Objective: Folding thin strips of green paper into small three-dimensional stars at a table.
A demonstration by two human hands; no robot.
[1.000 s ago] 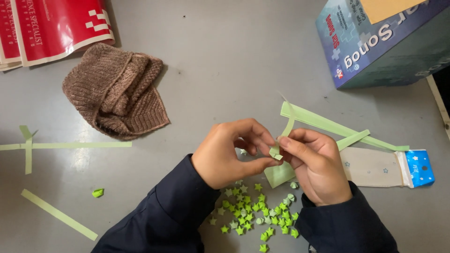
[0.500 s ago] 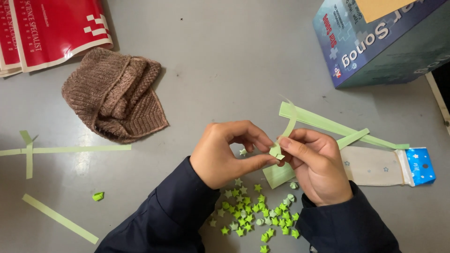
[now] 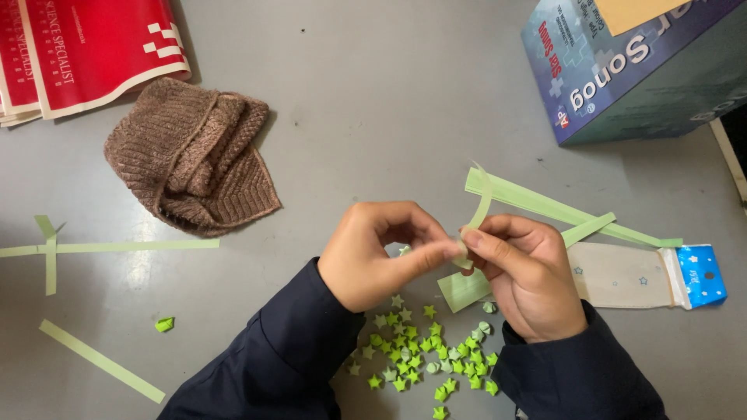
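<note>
Both hands are pinching shut: left hand [image 3: 379, 253] and right hand [image 3: 529, 276] gripping one green paper strip [image 3: 481, 208] curling up above the fingertips.

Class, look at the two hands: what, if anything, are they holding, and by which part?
Both the left hand and the right hand pinch a thin green paper strip at its lower end, between fingertips; the rest curls free upward.

Blue box [image 3: 646, 70] top right, red booklets [image 3: 78, 54] top left, blue-ended packet [image 3: 646, 276] right
</note>
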